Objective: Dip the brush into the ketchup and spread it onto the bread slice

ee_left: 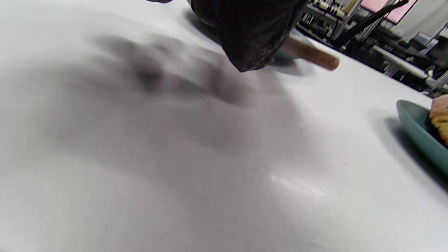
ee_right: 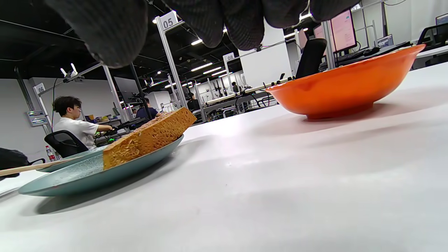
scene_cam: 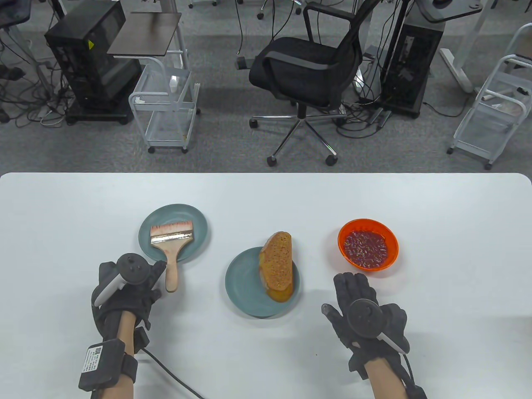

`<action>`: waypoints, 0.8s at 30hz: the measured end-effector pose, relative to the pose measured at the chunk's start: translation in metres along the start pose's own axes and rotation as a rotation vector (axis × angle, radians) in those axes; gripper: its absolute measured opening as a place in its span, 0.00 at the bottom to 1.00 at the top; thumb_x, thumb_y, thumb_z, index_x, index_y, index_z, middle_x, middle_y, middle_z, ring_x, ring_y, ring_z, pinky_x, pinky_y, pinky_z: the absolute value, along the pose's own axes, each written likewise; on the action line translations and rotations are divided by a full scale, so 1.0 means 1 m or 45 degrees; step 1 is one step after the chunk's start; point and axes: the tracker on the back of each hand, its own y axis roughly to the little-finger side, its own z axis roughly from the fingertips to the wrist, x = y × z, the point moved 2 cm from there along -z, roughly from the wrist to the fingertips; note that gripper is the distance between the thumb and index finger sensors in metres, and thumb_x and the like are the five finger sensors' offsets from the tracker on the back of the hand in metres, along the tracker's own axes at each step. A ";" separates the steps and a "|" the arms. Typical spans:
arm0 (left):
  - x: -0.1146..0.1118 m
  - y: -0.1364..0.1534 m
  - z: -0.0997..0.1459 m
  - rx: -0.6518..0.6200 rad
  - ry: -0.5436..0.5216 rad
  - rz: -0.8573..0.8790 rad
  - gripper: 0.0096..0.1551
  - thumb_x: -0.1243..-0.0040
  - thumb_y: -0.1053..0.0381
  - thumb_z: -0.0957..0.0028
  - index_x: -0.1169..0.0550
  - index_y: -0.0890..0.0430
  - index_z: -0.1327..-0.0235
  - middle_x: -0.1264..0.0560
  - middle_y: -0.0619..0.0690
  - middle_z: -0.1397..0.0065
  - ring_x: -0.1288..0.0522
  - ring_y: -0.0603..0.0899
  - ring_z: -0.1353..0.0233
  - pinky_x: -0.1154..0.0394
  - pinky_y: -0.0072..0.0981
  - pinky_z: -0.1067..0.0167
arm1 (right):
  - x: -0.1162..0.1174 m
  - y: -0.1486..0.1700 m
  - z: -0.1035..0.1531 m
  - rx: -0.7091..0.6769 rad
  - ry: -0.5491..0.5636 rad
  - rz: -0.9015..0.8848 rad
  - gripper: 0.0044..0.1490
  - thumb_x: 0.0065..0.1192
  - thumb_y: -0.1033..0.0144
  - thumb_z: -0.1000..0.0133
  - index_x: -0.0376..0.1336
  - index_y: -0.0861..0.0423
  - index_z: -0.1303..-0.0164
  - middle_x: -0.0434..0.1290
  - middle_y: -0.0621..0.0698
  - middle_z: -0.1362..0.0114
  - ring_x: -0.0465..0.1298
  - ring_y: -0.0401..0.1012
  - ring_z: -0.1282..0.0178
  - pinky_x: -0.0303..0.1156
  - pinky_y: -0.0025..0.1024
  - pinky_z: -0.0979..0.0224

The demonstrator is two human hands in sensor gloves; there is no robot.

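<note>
My left hand (scene_cam: 124, 282), fingers relaxed beside the handle, should grip the light, stiff brush (scene_cam: 170, 245), lying on the plate (scene_cam: 199, 220) at 10 o'clock, mid-handle.

From the left wrist, the left hand (ee_left: 252, 31) hides most of the brush (ee_left: 311, 56), and the bread plate (ee_left: 416, 129) runs off the right edge. Whether fingers touch the handle, I cannot tell.
</note>
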 end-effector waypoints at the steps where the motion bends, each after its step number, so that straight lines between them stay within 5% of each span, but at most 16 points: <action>1: 0.002 -0.003 0.004 -0.033 -0.030 0.014 0.38 0.40 0.55 0.33 0.45 0.47 0.15 0.48 0.54 0.13 0.54 0.71 0.14 0.55 0.71 0.28 | 0.000 0.000 0.000 0.003 0.004 0.006 0.47 0.61 0.49 0.41 0.49 0.60 0.18 0.49 0.66 0.17 0.46 0.66 0.19 0.49 0.63 0.25; 6: 0.011 -0.041 0.037 -0.250 -0.309 0.052 0.40 0.37 0.49 0.35 0.42 0.51 0.15 0.45 0.55 0.14 0.50 0.71 0.15 0.53 0.68 0.29 | 0.000 0.002 0.000 0.021 0.021 0.035 0.47 0.61 0.49 0.41 0.49 0.60 0.18 0.49 0.66 0.17 0.46 0.66 0.19 0.50 0.63 0.25; 14: -0.034 -0.116 0.062 -0.337 -0.284 -0.071 0.50 0.35 0.41 0.38 0.49 0.54 0.15 0.52 0.58 0.13 0.58 0.70 0.15 0.58 0.68 0.29 | 0.001 0.004 0.002 0.043 0.059 0.059 0.48 0.61 0.48 0.41 0.48 0.59 0.18 0.49 0.66 0.17 0.46 0.65 0.19 0.50 0.63 0.25; 24: -0.079 -0.135 0.062 -0.284 -0.242 -0.223 0.57 0.35 0.37 0.40 0.55 0.55 0.16 0.57 0.58 0.13 0.63 0.69 0.16 0.62 0.66 0.30 | 0.002 0.006 0.003 0.047 0.050 0.060 0.49 0.60 0.46 0.41 0.47 0.59 0.18 0.47 0.66 0.17 0.46 0.65 0.19 0.50 0.63 0.26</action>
